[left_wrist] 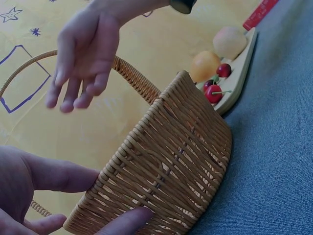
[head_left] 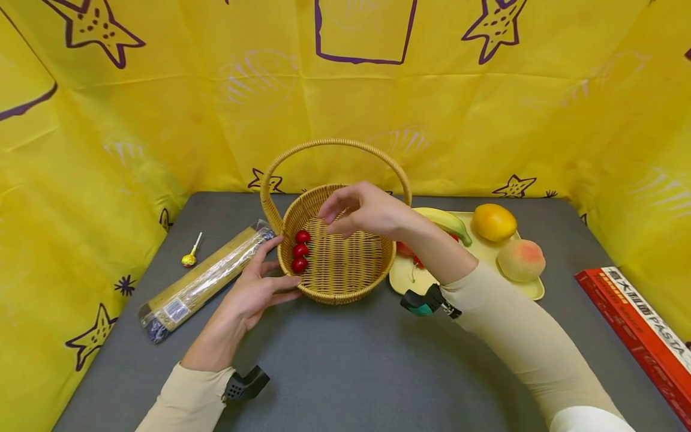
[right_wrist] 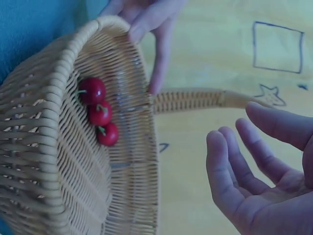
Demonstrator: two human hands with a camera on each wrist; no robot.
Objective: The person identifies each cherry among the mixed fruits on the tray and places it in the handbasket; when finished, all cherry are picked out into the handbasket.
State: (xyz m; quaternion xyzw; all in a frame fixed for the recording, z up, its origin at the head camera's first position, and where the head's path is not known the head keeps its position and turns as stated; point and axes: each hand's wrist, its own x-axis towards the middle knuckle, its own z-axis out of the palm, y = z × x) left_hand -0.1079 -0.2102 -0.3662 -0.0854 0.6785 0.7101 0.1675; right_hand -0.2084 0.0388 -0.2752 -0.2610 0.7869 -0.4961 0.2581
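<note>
A woven basket (head_left: 345, 296) with a tall arched handle (head_left: 335, 142) stands on the table. Several fingers of my left hand (head_left: 259, 291) lie spread against the basket's left side and front rim, and their tips touch the wicker. Inside, along the left wall, sit three red cherries (head_left: 300, 251), their green stems visible in the right wrist view (right_wrist: 100, 113). My right hand (head_left: 372, 210) hovers over the basket with loosely bent fingers. Nothing shows between that hand's thumb and fingers (right_wrist: 264, 181).
Right of the basket, a pale yellow tray (head_left: 534, 291) bears a banana (head_left: 445, 222), a mango-like yellow fruit (head_left: 493, 222), a peach (head_left: 520, 260) and red cherries (left_wrist: 213, 93). At left lie a wrapped noodle pack (head_left: 205, 279) and a lollipop (head_left: 190, 259). A red pasta box (head_left: 637, 342) lies far right.
</note>
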